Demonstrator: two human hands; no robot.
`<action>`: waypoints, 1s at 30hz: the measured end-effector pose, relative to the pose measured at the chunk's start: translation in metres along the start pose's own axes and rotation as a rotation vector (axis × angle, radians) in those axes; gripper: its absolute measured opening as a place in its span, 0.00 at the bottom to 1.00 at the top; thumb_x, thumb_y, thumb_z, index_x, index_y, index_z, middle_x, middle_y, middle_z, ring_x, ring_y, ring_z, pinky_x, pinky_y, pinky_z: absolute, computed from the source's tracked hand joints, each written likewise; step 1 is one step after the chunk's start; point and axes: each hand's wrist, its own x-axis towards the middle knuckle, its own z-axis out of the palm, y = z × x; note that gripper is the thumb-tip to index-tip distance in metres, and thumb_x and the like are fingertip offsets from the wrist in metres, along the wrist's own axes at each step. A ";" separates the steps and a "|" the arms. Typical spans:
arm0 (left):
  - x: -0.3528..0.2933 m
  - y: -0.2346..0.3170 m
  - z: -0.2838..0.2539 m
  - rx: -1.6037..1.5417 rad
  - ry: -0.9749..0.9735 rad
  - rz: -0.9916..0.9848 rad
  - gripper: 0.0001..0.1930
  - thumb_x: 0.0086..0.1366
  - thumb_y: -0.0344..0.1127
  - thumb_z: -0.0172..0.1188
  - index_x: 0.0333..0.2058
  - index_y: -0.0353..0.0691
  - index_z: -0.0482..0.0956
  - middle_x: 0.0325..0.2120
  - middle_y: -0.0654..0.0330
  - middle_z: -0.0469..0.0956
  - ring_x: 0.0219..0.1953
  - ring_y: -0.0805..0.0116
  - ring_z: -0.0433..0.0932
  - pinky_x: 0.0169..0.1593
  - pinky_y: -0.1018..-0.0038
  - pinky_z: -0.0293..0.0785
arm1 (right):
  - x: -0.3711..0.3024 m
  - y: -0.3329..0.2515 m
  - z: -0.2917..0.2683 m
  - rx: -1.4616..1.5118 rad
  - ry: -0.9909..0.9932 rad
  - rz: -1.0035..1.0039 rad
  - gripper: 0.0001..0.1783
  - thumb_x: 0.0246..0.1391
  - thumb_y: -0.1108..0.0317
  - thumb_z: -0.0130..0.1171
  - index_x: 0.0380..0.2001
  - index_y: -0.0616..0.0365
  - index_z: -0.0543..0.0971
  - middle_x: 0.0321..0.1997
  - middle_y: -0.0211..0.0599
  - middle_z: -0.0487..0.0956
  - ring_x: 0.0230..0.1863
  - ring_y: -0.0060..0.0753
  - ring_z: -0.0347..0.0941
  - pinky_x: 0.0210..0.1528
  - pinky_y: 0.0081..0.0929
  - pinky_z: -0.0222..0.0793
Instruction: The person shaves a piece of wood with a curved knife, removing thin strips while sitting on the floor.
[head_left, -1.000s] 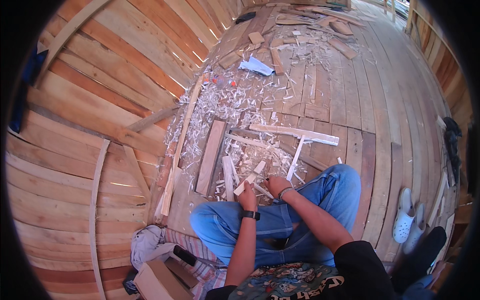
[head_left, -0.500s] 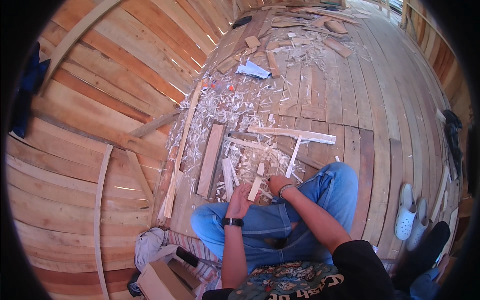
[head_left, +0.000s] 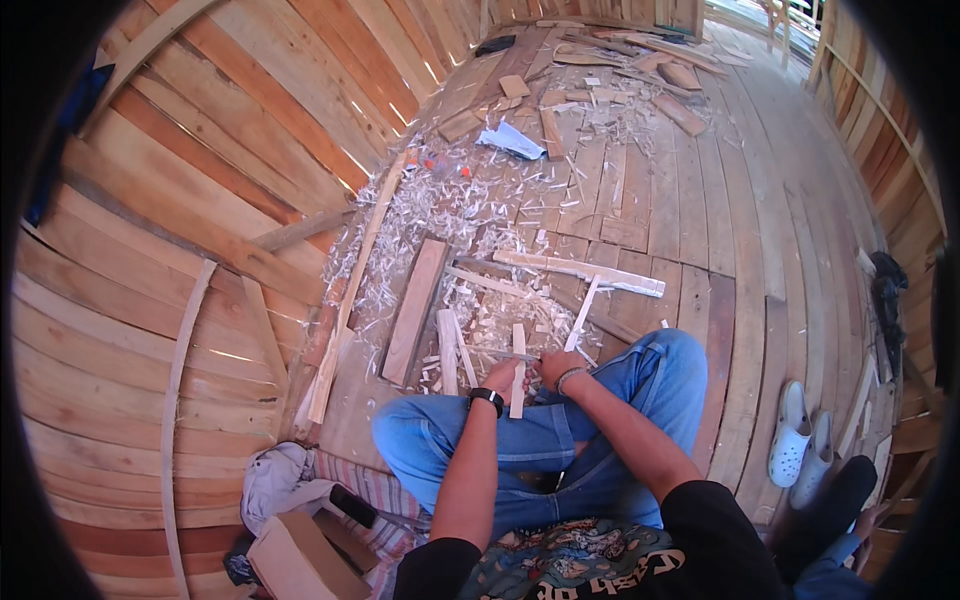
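My left hand [head_left: 505, 377], with a dark watch on the wrist, is closed around a flat pale wood strip [head_left: 517, 403] that stands lengthwise over my lap. Beside it on the right, my right hand [head_left: 554, 369] is closed on a knife; its handle is hidden in the fist. The thin knife blade [head_left: 508, 355] points left and lies across the strip just above my left fingers. Left of my hands, narrow pale wood pieces [head_left: 447, 350] lie on the floor. Chips and shavings [head_left: 505, 312] are scattered in front of me.
A thick reddish board [head_left: 416, 312] lies to the left, near a long batten [head_left: 362, 285]. Ahead is a pale wood bar [head_left: 580, 270]. Light clogs [head_left: 790, 440] stand at right. A cardboard box [head_left: 300, 560] sits at lower left. Scrap boards [head_left: 680, 112] lie farther off.
My left hand has turned from palm-up to closed around the strip. The strip has swung more upright and slightly lower, and the knife blade now crosses it. My view has shifted a little.
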 end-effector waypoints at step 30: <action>-0.002 -0.004 0.006 -0.153 0.127 0.105 0.14 0.67 0.42 0.39 0.29 0.36 0.61 0.14 0.60 0.63 0.13 0.68 0.65 0.14 0.73 0.59 | 0.018 -0.002 0.008 -0.001 -0.009 0.025 0.30 0.55 0.43 0.37 0.34 0.59 0.77 0.34 0.53 0.77 0.39 0.52 0.74 0.43 0.44 0.68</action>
